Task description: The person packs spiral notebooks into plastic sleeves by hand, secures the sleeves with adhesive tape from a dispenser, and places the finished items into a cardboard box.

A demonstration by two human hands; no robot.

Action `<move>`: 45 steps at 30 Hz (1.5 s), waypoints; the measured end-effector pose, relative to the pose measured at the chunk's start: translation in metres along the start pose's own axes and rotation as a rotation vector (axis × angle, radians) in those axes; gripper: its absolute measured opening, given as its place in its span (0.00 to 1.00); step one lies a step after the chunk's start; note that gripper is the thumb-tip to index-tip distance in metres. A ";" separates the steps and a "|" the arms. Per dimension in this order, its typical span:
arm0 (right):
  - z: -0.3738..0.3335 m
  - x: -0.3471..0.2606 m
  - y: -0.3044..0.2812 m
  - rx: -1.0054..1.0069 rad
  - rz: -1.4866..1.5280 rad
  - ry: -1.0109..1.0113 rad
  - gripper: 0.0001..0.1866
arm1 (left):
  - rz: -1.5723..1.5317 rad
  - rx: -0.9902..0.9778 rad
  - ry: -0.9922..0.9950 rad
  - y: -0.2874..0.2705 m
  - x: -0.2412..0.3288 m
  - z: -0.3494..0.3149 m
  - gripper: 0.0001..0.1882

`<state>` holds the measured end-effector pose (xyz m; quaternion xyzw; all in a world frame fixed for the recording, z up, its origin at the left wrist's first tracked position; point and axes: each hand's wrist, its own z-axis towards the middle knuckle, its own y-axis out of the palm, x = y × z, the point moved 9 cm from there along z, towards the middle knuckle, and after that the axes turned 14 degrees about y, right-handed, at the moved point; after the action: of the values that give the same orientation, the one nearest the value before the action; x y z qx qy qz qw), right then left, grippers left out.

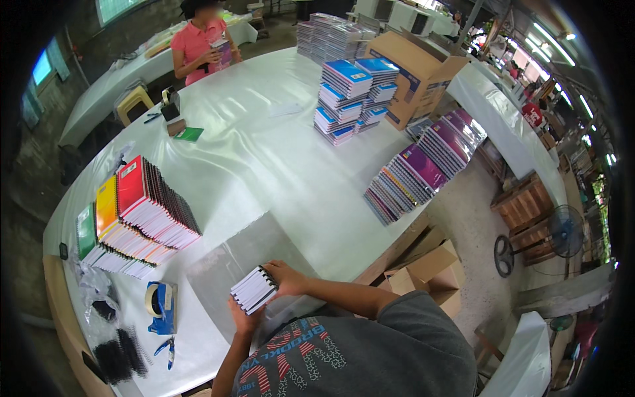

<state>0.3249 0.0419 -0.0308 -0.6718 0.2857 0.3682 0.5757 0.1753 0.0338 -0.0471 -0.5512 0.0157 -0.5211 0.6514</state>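
Both my hands hold a small stack of spiral notebooks edge-on, just above a clear plastic sheet lying on the white table. My left hand supports the stack from below. My right hand grips its upper right end. Left of the sheet stand leaning piles of red, yellow and green notebooks.
A blue tape dispenser, pliers and black spiral bindings lie at the near left. Blue notebook stacks, purple ones and a cardboard box stand farther right. A person in pink stands at the far side.
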 end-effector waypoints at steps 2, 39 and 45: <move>0.000 0.004 -0.001 0.001 -0.001 0.005 0.46 | -0.024 0.008 -0.014 0.002 0.003 0.001 0.24; 0.028 0.024 0.030 -0.348 0.268 0.631 0.38 | -0.748 -0.459 -0.843 -0.003 -0.039 0.003 0.45; 0.027 0.022 0.031 -0.364 0.277 0.622 0.38 | -0.712 -0.492 -0.854 -0.006 -0.039 0.004 0.42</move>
<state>0.3083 0.0636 -0.0684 -0.7977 0.4645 0.2658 0.2779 0.1558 0.0645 -0.0623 -0.8173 -0.3123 -0.4209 0.2395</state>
